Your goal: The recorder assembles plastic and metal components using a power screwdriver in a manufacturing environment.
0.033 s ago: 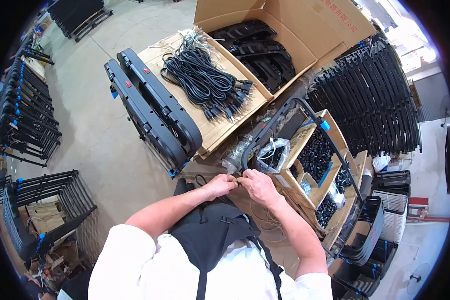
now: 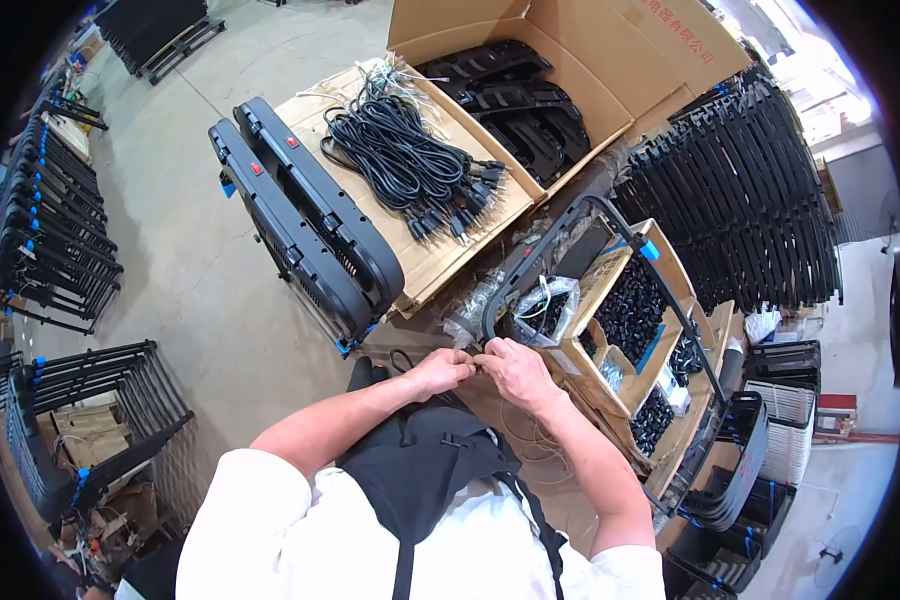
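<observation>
My left hand (image 2: 442, 373) and my right hand (image 2: 518, 373) meet fingertip to fingertip in front of my waist. Both are closed in a pinch, and whatever sits between the fingers is too small and covered to name. Just beyond them is the lower corner of a black tubular frame (image 2: 503, 296), which leans over the parts box; whether my right fingers touch it I cannot tell. A dark loop (image 2: 400, 358), perhaps cord, shows beside my left hand. To the right, a divided cardboard box (image 2: 568, 352) holds many small black parts (image 2: 632, 310) and a clear plastic bag (image 2: 550, 308).
A bundle of black power cables (image 2: 400, 150) lies on cardboard ahead. Two long black housings (image 2: 315, 215) stand at its left. An open carton (image 2: 610, 60) holds black moulded parts (image 2: 530, 105). Stacked black frames (image 2: 730, 200) rise at the right, more racks (image 2: 50, 220) at the left.
</observation>
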Tool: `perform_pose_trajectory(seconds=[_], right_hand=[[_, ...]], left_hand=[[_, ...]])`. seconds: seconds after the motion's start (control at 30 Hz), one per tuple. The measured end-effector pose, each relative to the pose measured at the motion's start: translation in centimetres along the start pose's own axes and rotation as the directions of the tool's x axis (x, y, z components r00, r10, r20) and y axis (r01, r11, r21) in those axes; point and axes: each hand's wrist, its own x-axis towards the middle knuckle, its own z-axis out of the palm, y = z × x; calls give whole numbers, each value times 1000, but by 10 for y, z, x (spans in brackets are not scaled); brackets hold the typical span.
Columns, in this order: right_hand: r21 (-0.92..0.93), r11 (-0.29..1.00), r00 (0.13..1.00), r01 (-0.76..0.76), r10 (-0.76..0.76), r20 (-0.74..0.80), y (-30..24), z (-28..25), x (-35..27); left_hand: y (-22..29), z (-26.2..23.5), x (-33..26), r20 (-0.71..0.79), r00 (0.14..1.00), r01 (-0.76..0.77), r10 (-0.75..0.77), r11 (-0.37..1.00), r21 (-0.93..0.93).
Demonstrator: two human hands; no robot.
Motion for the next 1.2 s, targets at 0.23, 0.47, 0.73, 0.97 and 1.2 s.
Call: perform_pose_trajectory(seconds=[0.23,0.47,0.73,0.97,1.2], right_hand=[[-7,1000,999,-13,13,29,-1,2,2],[10,998,998,-60,60,-2,2,10,-6],[271,877,904,-396,424,-53,-36,60,-59],[-1,645,636,-764,753,169,44,161,-42],[150,219,237,-964,964,121,99,202,-8]], left_hand=[[-4,0,4,-6,1000,-7,7,999,47],[8,0,3,-35,999,9,-6,997,81],[13,-4,0,-163,985,18,51,918,396],[30,-3,-12,-46,997,-24,56,858,512],[37,8,-2,-23,1000,-2,17,855,518]])
